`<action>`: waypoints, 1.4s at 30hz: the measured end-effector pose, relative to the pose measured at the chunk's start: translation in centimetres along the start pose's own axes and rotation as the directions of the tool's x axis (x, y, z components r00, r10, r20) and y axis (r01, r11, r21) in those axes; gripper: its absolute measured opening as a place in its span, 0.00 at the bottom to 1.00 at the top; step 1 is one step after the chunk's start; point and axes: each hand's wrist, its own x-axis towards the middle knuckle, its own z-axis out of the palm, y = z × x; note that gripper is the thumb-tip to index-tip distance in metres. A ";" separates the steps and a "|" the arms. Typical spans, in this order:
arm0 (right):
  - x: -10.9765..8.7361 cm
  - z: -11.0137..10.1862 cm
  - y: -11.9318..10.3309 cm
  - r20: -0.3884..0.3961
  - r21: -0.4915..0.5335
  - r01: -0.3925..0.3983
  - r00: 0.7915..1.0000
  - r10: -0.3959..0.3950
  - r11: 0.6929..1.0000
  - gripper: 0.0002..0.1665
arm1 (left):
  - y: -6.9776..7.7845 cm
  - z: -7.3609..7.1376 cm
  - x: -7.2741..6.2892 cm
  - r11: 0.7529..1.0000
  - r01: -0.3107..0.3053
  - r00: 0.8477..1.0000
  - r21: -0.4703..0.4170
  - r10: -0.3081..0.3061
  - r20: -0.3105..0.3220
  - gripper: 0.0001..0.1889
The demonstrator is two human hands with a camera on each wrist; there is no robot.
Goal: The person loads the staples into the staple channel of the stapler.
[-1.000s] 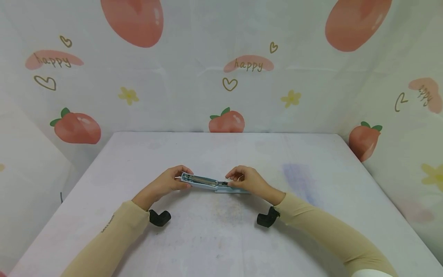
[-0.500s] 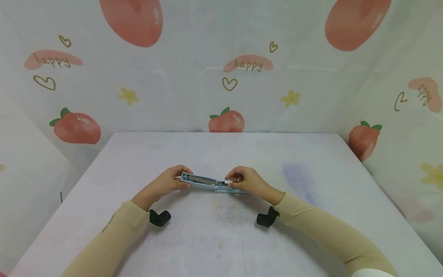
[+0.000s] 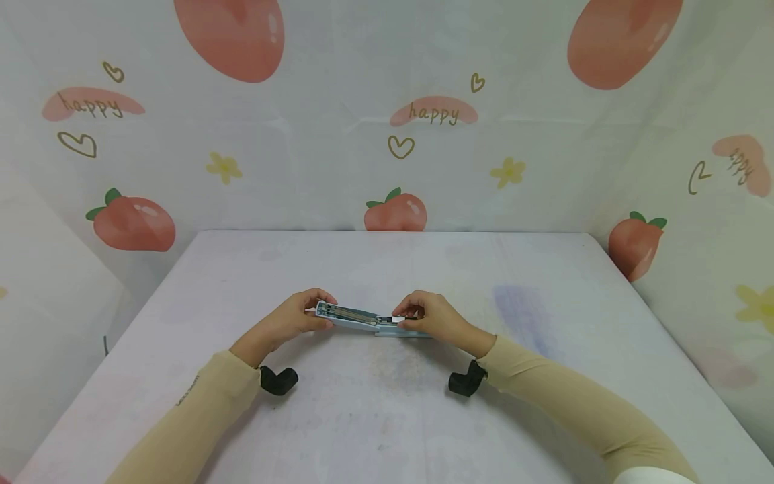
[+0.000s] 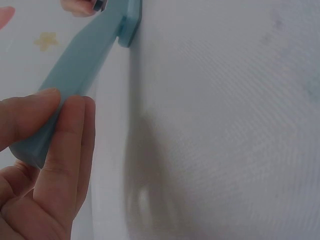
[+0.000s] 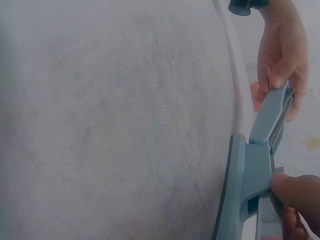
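Note:
A light blue stapler [image 3: 355, 326] is spread open on the table, its upper cover swung out to the left and tilted up. My left hand [image 3: 295, 314] grips the cover's end between thumb and fingers; the left wrist view shows this hand [image 4: 57, 150] around the blue cover [image 4: 82, 60]. At the stapler's inner rail, my right hand [image 3: 440, 318] pinches with thumb and fingers. A small white piece [image 3: 398, 319] shows at its fingertips; its kind is unclear. In the right wrist view the right thumb [image 5: 295, 192] presses beside the hinge, and the other fingers are partly hidden.
The white table [image 3: 387, 410] extends around both hands. A white cloth backdrop [image 3: 326, 148] with fruit prints rises behind it. A black wrist camera [image 3: 279, 381] hangs below the left wrist, another black camera [image 3: 467, 380] below the right.
The right fingertips have shifted very slightly left at the rail, and more of the small white piece shows now. The left hand and the stapler's cover have stayed nearly still.

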 end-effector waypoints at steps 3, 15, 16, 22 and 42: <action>0.1 0.0 0.0 0.003 -0.011 0.002 1.000 -0.002 1.000 0.10 | 0.0 -0.1 0.0 1.000 -0.002 1.000 0.003 0.002 0.003 0.21; 0.0 -0.2 -0.3 0.027 -0.011 -0.013 1.000 0.013 1.000 0.10 | 0.0 -0.1 0.1 1.000 -0.004 1.000 0.010 0.004 -0.001 0.21; 0.0 -0.2 -0.3 0.028 -0.012 -0.012 1.000 0.013 1.000 0.10 | 0.0 0.0 0.1 1.000 -0.004 1.000 0.010 0.004 -0.001 0.21; 0.0 -0.3 -0.3 0.039 -0.021 -0.005 0.999 0.006 1.000 0.09 | 0.0 0.0 0.1 1.000 -0.007 1.000 0.009 0.007 -0.002 0.21; 0.0 -0.3 -0.3 0.040 -0.052 0.010 0.999 -0.008 0.999 0.09 | 0.1 0.1 0.0 1.000 -0.011 1.000 0.003 0.011 0.006 0.20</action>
